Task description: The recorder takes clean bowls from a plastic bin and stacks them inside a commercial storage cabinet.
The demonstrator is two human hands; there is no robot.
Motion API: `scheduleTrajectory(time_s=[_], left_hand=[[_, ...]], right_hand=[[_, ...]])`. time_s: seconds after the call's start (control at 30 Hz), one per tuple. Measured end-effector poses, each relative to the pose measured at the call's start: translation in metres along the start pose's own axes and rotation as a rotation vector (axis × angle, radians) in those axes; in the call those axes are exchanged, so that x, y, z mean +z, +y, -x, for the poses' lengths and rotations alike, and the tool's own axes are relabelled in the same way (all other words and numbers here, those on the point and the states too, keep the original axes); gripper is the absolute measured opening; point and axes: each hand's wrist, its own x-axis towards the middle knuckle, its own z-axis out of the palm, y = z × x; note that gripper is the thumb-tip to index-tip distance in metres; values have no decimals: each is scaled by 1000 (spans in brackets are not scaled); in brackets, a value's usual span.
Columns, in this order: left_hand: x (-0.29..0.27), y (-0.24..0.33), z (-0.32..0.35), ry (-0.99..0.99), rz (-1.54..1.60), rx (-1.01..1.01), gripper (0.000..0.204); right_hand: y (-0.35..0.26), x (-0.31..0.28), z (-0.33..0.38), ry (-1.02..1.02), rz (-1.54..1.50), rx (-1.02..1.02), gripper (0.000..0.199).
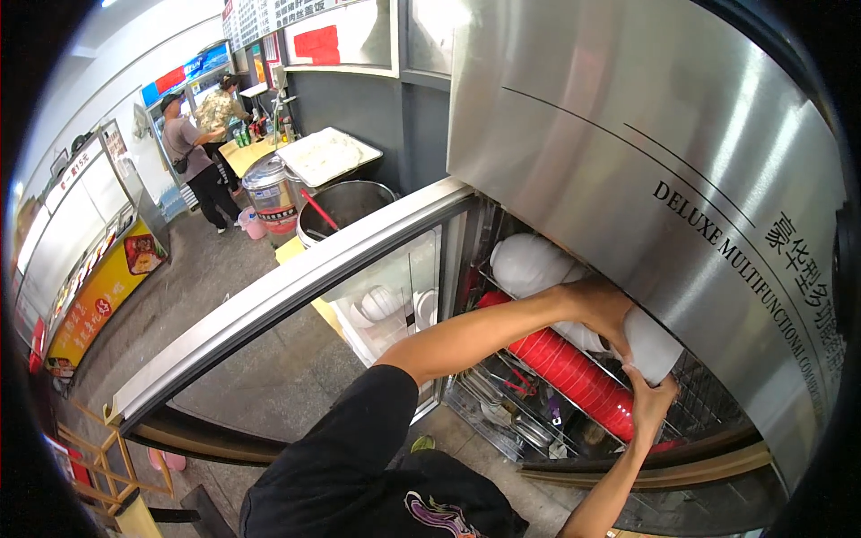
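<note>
Nearest, the person's right hand (647, 401) props a stack of white bowls (647, 342) from below, fingers cupped under it, while the left hand (599, 307) clasps its top, steadying it above red bowls (574, 372) inside the steel cabinet (646, 134)

In the upper left of the frame two people (202, 143) stand at a counter. Near the centre top stand a steel pot (345, 204) and a covered tray (327, 154).

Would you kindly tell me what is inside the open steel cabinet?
White bowls and a row of red bowls sit on wire racks. The steel front hides its upper part.
</note>
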Motion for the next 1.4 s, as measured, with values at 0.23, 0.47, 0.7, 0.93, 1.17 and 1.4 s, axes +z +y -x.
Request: scheduleTrajectory(time_s=[0.23, 0.47, 0.7, 0.93, 1.17, 1.4], left_hand=[[10, -34, -24, -87, 332, 352, 95], [19, -52, -31, 421, -213, 497, 97], [22, -49, -49, 356, -162, 463, 96], [15, -57, -43, 168, -34, 564, 96], [13, -50, -49, 53, -33, 537, 95], [9, -48, -40, -16, -57, 452, 95]], right_hand=[[14, 2, -13, -38, -25, 5, 30], [19, 3, -18, -103, 6, 27, 36], [14, -4, -15, -50, -10, 106, 37], [10, 7, -28, -54, 40, -28, 33], [14, -5, -27, -142, 18, 69, 49], [14, -2, -26, -176, 3, 134, 37]])
